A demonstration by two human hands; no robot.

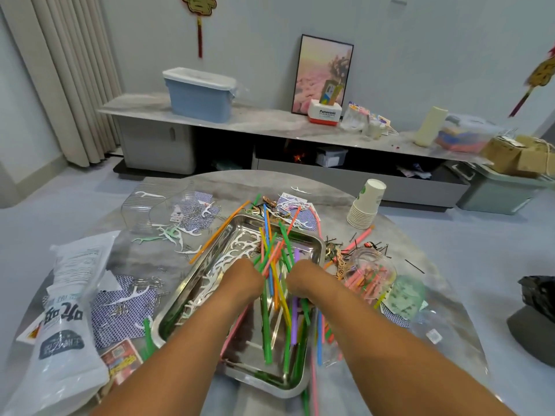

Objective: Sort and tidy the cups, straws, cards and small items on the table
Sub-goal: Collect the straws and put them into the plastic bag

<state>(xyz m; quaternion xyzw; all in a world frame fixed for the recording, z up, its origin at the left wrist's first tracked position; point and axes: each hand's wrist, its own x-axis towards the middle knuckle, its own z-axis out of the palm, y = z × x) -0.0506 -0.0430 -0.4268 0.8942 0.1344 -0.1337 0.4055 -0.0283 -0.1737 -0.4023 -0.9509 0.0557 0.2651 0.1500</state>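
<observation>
A steel tray (312, 250) lies in the middle of the round table, holding white floss picks and a loose bundle of coloured straws (274, 265). My left hand (243, 279) and my right hand (303, 280) are both over the tray, one on each side of the straw bundle, with fingers bent down and hidden among the straws. A stack of paper cups (366, 205) lies tilted at the far right. Blue-backed cards (120, 307) lie left of the tray, with more cards (195, 214) at the back.
A white printed bag (66, 310) lies at the left edge. A clear plastic box (144, 205) sits back left. A clear jar (369, 274) on its side holds pink straws. Hairpins and paper clips are scattered about. Behind the table runs a low cabinet.
</observation>
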